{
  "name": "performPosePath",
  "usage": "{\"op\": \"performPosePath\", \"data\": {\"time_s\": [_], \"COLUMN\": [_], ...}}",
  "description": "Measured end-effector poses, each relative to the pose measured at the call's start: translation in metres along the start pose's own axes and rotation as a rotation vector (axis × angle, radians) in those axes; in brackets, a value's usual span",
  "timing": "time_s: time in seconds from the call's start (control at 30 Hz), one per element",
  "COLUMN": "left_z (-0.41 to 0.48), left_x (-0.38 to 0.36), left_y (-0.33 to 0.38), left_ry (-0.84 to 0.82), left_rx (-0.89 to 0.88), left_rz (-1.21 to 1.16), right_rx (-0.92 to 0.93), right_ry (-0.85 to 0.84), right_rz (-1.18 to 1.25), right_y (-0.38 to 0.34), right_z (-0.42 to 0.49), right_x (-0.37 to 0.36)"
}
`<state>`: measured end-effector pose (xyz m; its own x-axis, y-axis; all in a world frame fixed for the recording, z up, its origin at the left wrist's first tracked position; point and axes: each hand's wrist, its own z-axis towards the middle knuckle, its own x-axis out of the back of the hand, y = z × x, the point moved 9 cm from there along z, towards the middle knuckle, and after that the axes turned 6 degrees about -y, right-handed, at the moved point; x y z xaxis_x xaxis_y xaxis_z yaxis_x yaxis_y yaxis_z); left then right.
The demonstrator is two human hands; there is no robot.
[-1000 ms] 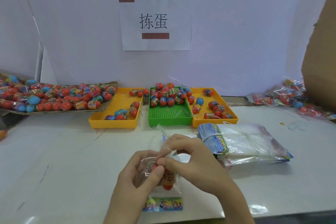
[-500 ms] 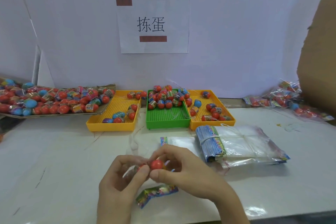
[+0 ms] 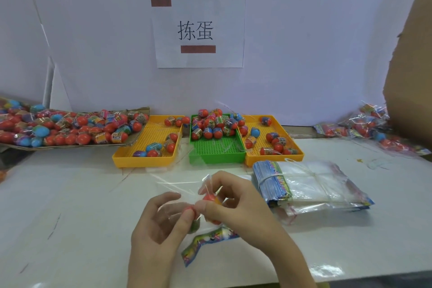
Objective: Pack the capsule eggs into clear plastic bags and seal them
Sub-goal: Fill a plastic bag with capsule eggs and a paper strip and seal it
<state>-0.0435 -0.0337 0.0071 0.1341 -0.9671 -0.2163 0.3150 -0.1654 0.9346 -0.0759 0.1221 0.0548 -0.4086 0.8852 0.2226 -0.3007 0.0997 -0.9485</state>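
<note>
Both hands grip one clear plastic bag [image 3: 177, 186] containing red capsule eggs [image 3: 208, 199]. Left hand [image 3: 159, 229] pinches the film; right hand [image 3: 236, 203] pinches beside it, thumbs touching.

Both hands, the left hand [image 3: 159, 229] and the right hand [image 3: 236, 208], are bare, ringless, ungloved; both forearms show no sleeves.

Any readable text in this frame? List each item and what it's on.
"拣蛋": white paper sign on the back wall; its two brown bars carry no text.
Wraps on the capsule eggs in the trays: printed, too small to read.
Colourful header strips on the bag stack and on the held bag: blurred, unreadable.
</note>
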Motion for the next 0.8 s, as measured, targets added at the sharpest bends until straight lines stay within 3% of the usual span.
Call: {"op": "performPosePath", "data": {"time_s": [0.3,0.57,0.8], "left_z": [-0.003,0.002,-0.003], "left_x": [0.0,-0.003,-0.006], "left_y": [0.009,-0.002,0.004], "left_ry": [0.006,0.017,-0.027], "left_rx": [-0.087,0.029,0.011], "left_rz": [0.069,0.055,0.012], "right_rx": [-0.003,0.065,-0.075], "right_ry": [-0.017,0.133,0.132], "right_rz": [0.037,0.118,0.193], "right_y": [0.004,-0.001,0.013], "right_z": [0.001,0.0,0.0], "right_x": [-0.002,0.014,0.01]}}
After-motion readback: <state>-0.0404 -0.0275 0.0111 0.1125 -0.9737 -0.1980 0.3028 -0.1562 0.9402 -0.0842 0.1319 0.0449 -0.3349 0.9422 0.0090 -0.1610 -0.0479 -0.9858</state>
